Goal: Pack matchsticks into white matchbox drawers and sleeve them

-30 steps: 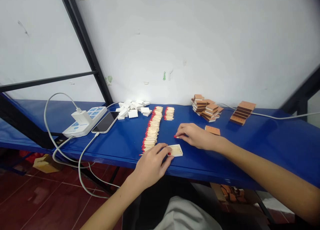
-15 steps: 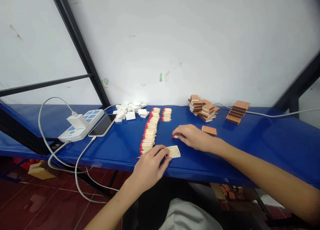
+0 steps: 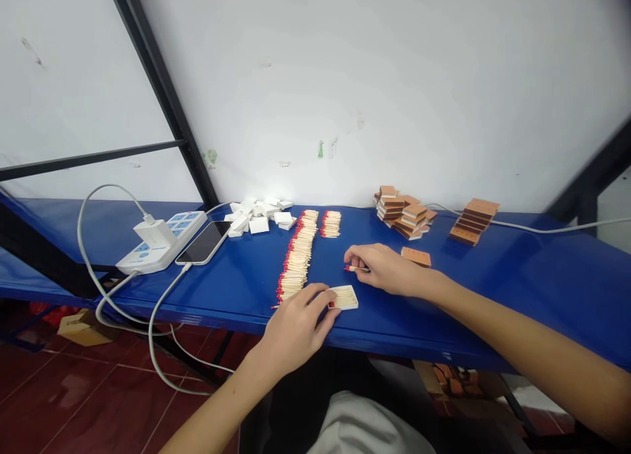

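Note:
My left hand grips the left end of a small white matchbox tray near the table's front edge. Matches lie in the tray, partly covered by my fingers. To the right and a little farther back, my right hand is closed on a few red-tipped matches; their exact number is hard to make out. A long row of red-headed matches runs away from my left hand, and a shorter row of matches lies beside its far end.
White matchbox trays are heaped at the back left. Brown matchboxes form a pile at the back, with joined brown sleeves to their right and one matchbox behind my right wrist. A phone and power strip lie left, with cables.
The matches in my right hand now stick out more visibly between the fingers. My left hand keeps its hold on the tray. The whole view has shifted slightly.

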Demonstrator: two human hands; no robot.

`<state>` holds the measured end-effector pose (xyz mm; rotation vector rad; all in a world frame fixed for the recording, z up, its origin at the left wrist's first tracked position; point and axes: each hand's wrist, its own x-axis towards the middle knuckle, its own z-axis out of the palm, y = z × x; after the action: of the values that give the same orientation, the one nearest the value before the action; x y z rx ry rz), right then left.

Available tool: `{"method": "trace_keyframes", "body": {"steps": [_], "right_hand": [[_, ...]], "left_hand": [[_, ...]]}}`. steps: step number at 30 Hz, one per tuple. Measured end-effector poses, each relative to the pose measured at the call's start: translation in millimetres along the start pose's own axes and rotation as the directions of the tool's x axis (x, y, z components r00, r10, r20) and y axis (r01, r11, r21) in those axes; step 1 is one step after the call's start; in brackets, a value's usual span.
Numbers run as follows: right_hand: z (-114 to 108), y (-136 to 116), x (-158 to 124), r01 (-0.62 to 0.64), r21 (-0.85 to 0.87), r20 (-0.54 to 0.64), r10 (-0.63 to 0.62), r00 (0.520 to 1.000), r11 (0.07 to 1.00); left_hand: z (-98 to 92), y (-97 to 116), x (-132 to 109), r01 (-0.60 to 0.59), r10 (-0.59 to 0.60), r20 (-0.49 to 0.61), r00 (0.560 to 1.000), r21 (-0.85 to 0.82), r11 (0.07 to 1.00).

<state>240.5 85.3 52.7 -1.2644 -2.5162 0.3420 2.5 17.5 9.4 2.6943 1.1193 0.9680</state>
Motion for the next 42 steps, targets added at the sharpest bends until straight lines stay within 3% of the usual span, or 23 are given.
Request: {"method": "trace_keyframes", "body": {"steps": [8, 14, 17, 24, 34, 42], "right_hand": [[1, 5, 3, -0.005, 0.162, 0.001, 0.005, 1.000, 0.987], [-11, -17, -3, 0.094, 0.391, -0.067, -0.073, 0.995, 0.916], [-9, -30, -7, 0.109, 0.466, -0.038, -0.103, 0.994, 0.878], [-1, -45, -11, 0.113, 0.492, 0.031, -0.147, 0.989, 0.863], [-1, -43, -11, 0.106, 0.483, 0.030, -0.137, 0.990, 0.869], [-4, -43, -10, 0.113, 0.455, 0.024, -0.139, 0.990, 0.883]], "left_hand": [[-4.4, 3, 1, 0.015, -0.015, 0.008, 1.000, 0.005, 1.000], [-5.2, 4, 0, 0.055, -0.055, 0.013, 0.998, -0.002, 0.998], [-3.1, 2, -1, 0.059, -0.059, 0.001, 0.998, -0.011, 0.998], [-3.0, 2, 0, 0.073, -0.072, 0.022, 0.997, -0.056, 0.996], [-3.8, 4, 1, 0.062, -0.062, 0.010, 0.998, -0.045, 0.997], [-6.3, 3, 3, 0.150, -0.146, 0.066, 0.987, -0.059, 0.987]]}}
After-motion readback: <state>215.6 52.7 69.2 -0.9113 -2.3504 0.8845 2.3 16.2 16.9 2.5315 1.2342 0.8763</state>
